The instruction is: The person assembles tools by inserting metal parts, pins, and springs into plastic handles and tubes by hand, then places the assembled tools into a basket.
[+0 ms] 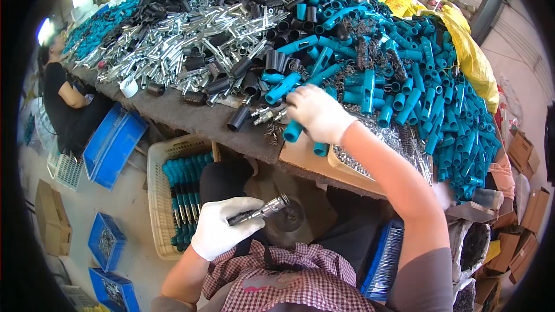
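Note:
Low over my lap, my white-gloved left hand point(228, 225) is closed around a metal rod assembly point(269, 207) with a coil spring at its upper end. My right hand point(321, 117), also gloved, reaches to the bench edge with its fingers curled down; whatever they grip is hidden. A teal tube point(293, 132) sticks out just below that hand. Small metal fittings point(267, 117) and a black sleeve point(239, 119) lie left of its fingertips. Behind it spreads a heap of slotted teal tubes point(370, 89), with dark coil springs point(361, 52) among them.
Silvery metal rods point(167, 46) are piled on the bench's left half. A cream crate point(153, 196) with teal-ended assemblies stands left of my legs. On my right sits a blue tray of thin rods point(384, 260). Blue bins point(113, 138) stand at left; other people sit around the bench.

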